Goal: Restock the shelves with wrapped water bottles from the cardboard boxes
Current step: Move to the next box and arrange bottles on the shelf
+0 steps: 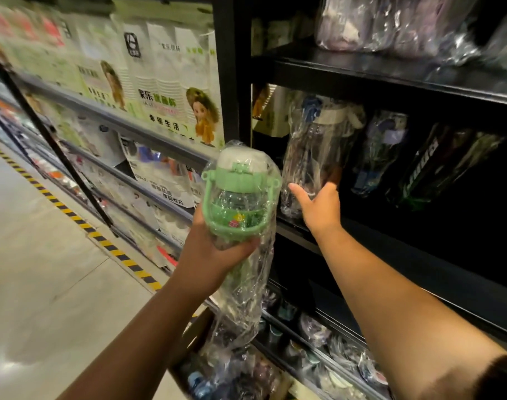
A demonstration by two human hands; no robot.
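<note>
**Green bottle in left hand, right hand on shelved bottle**

Landmark: the black shelf at mid-height of the dark rack.

Left hand: wrapped around the lower body of a green-lidded water bottle, fingers curled over its front. The bottle is held upright, tilted slightly, out in front of the black shelf and off its left end, not touching it. Its clear plastic wrap hangs loose below the hand in a long crumpled tail.

Right hand: spread wide, thumb out to the left, palm against the lower part of a dark wrapped bottle that stands on the black shelf near its left end. Fingertips are hidden behind the wrap (whether they actually grip cannot be told).

Further along the black shelf, deeper to the right of that bottle: more wrapped bottles, dark and leaning, details lost in shadow.

One level above the black shelf: pale lilac wrapped items, blurred.

Below the black shelf, near the floor: a cardboard box with more wrapped bottles inside, partly hidden by the hanging wrap.

Left of the black shelf: a neighbouring rack of green-and-white printed packages, and a yellow-black striped line on the floor.
</note>
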